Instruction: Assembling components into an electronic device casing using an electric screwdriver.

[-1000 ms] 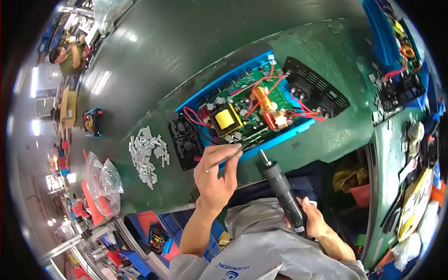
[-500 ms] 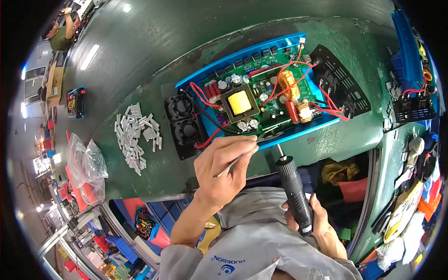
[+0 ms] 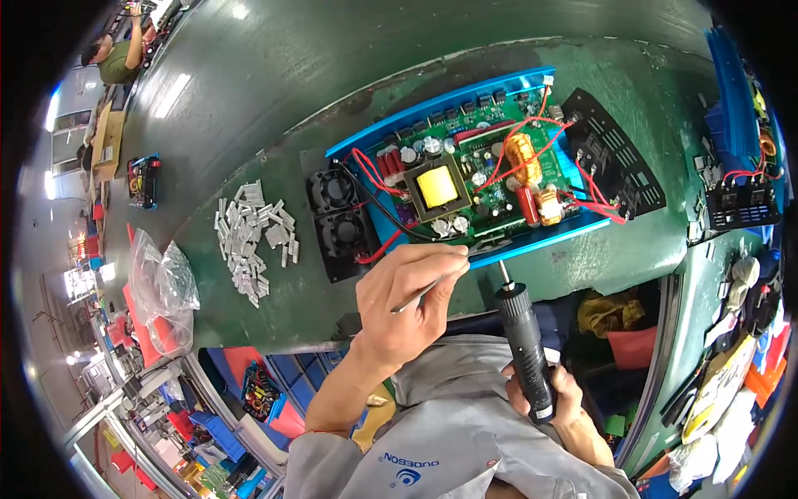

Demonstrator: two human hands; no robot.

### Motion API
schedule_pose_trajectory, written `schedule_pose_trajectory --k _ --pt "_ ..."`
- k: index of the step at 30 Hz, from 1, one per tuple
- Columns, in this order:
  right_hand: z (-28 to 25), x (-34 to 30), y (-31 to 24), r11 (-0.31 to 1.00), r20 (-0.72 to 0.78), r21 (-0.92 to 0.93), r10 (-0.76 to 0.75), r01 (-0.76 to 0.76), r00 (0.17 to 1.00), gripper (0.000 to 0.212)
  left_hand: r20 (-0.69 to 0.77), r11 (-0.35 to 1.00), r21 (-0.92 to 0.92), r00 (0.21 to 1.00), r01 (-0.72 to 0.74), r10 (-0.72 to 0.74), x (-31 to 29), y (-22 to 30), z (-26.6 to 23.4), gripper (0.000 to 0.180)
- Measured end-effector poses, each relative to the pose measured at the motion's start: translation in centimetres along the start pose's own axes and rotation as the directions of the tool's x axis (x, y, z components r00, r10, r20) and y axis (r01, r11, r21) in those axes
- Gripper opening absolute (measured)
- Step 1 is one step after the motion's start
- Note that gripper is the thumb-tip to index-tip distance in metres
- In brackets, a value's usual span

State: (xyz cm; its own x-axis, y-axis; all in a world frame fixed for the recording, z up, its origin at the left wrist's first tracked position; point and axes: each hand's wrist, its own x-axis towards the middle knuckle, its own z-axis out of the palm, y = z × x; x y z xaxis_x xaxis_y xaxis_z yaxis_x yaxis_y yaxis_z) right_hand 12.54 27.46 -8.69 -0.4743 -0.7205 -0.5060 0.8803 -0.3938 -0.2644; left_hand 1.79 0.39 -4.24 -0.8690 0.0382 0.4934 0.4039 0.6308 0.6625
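Note:
My left hand (image 3: 401,312) pinches a pair of metal tweezers (image 3: 413,299), whose tips reach over the near wall of a blue metal housing (image 3: 540,243). Inside that housing lies a green circuit board (image 3: 499,200) with a yellow transformer (image 3: 436,186) and copper coils. Closed round a black electric screwdriver (image 3: 525,349), my right hand (image 3: 565,403) grips it near its lower end. The screwdriver's bit points up at the housing's near wall and seems to touch it. Two black fans (image 3: 342,212) sit on the left end plate. Red wires link the board to a black slotted plate (image 3: 615,158) on the right.
Left of the housing, a pile of small silvery-white pieces (image 3: 249,241) lies on the green bench (image 3: 274,320). A clear plastic bag (image 3: 166,291) hangs near the left edge. Another blue housing (image 3: 736,116) stands at the far right. One person (image 3: 116,58) sits at the far left.
The whole view has shifted slightly, with the bench things appearing a little further right. Both hands keep their holds, and the screwdriver stays against the near wall.

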Motion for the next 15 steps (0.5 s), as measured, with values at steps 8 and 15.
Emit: schedule_pose_trajectory --k 8,15 --pt "1.9 -0.4 -0.6 0.968 -0.201 -0.250 -0.014 -0.038 0.979 0.072 -0.019 0.994 -0.108 0.999 -0.035 0.033 0.3 0.1 -1.0 0.010" --pt "3.2 -0.4 -1.1 0.929 -0.249 -0.368 -0.050 -0.047 0.967 0.060 0.030 0.932 0.319 0.981 0.170 -0.189 0.8 3.2 -5.0 0.004"
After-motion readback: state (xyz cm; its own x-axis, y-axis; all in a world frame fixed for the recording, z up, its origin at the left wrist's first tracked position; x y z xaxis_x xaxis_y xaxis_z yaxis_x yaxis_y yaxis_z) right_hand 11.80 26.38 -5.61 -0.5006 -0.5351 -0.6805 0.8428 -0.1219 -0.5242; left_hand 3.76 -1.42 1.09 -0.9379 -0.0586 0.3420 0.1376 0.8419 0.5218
